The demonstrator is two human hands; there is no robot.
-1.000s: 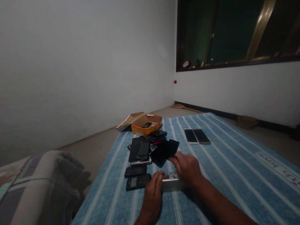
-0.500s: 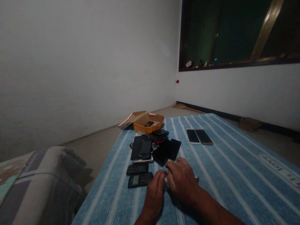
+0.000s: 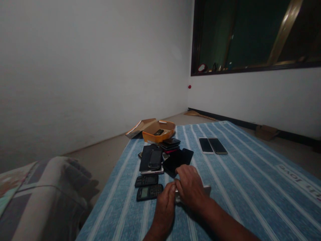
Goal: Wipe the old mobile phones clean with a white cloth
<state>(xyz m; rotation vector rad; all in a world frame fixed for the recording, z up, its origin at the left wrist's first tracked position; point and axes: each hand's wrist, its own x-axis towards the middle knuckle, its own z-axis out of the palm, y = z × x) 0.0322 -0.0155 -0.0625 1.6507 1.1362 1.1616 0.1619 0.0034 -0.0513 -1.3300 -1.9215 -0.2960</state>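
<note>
Your left hand [image 3: 164, 209] and right hand [image 3: 192, 189] are closing together over a pale flat phone [image 3: 207, 190] lying on the striped blue bedspread [image 3: 250, 187]; how firm the grip is cannot be told. Two keypad phones [image 3: 147, 187] are lying just left. Open cloth is stretching right. Beyond, the phone pile [image 3: 163, 157] is crowding ahead. Since a second ago, your right hand is covering more of the phone.
</note>
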